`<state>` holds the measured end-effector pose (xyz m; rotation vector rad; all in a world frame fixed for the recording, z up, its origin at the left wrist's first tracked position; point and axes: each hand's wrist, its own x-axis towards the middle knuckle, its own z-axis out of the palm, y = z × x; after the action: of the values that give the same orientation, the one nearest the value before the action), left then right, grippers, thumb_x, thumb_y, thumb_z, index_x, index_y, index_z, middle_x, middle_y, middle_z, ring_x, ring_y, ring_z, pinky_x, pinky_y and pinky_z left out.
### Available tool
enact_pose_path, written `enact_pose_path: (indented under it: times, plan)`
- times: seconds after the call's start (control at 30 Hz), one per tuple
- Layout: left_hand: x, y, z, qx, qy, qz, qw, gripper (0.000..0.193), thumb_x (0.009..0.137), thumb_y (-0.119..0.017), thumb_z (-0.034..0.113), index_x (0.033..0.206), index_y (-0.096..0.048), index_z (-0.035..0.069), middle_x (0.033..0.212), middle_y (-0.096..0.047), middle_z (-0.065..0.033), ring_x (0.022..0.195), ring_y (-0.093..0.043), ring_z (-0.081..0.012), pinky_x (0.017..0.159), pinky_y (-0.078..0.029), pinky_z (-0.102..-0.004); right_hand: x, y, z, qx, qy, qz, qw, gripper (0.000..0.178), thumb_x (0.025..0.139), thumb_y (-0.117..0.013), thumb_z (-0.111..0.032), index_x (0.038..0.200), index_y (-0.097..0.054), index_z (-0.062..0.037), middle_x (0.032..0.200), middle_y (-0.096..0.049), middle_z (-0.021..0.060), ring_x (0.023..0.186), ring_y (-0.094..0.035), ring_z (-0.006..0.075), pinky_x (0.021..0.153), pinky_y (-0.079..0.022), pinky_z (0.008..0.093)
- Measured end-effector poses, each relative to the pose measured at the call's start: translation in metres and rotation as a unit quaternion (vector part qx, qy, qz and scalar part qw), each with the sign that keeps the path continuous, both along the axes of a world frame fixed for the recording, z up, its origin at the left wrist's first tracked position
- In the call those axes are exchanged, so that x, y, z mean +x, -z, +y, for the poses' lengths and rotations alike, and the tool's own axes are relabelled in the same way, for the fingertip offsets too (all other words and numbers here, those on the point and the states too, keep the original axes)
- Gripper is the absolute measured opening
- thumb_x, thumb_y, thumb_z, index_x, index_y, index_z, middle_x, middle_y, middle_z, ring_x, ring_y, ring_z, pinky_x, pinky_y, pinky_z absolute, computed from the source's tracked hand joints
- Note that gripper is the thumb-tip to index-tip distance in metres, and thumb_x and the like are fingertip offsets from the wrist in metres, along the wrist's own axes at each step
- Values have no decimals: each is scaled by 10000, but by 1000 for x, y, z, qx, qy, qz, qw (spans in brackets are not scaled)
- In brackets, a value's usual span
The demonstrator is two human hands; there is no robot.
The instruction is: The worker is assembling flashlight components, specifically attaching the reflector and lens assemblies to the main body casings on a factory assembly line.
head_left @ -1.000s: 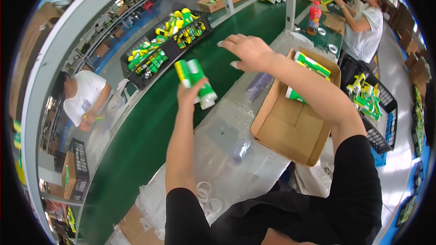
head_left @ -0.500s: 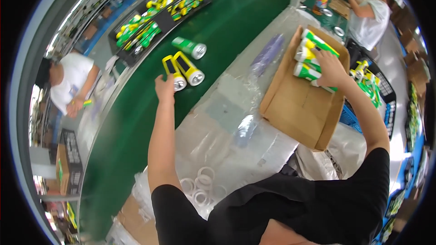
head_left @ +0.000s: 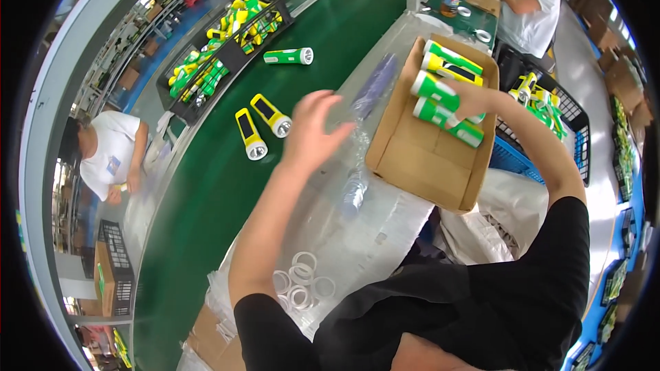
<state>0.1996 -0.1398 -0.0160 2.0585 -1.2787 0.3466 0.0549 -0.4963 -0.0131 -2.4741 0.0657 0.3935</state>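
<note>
Arranging green flashlights [head_left: 438, 116] side by side in the cardboard box [head_left: 433, 161] seems the step in hand: inside it, the right hand [head_left: 473, 101] grasps at least one, its grip partly hidden. Left of the box, the left hand [head_left: 314, 132] is empty, fingers spread; farther left, yellow flashlights [head_left: 247, 132] lie on the green belt [head_left: 185, 247]. Next seems to call for seating the grasped one flat before releasing.

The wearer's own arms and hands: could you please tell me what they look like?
The left sleeve and right sleeve are black and short. The left grip and right grip are human hands without gloves; I see no watch or bracelet.
</note>
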Motion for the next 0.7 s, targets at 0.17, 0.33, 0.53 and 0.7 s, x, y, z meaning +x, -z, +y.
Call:
enact_pose_path:
  times: [0.17,0.33,0.53,0.7]
  plan:
    - [-55,8,-112,59,219,-42,973,915,585,-889,206,1378,-459,57,1423,-441,-164,1320,-433,-323,1108,-339,-443,-16,18,33,37,34,0,999,977,667,-866,-367,1439,-343,-75,1304,-546,170,1174,-559,293,1002,-445,394]
    - [-42,14,-121,216,231,-172,933,998,523,-898,286,1380,-442,59,1285,-502,-132,1256,-470,-321,1102,-307,-470,-27,9,52,132,195,63,970,1095,728,-825,-439,1536,-169,-97,1338,-524,170,1169,-560,290,945,-483,406]
    - [-47,31,-115,141,272,-211,928,808,579,-805,297,1301,-496,109,1160,-550,-112,1195,-503,-306,1094,-315,-472,-42,1,57,294,206,136,923,1012,807,-759,-418,1550,-155,-90,1368,-516,145,1205,-547,228,961,-478,364]
    - [-43,10,-94,50,312,-204,927,730,565,-831,274,1213,-518,152,1074,-542,-75,1084,-549,-283,1086,-325,-496,-52,-5,64,519,147,40,841,733,868,-636,-322,1463,-352,-3,1363,-530,120,1233,-549,228,1048,-437,360]
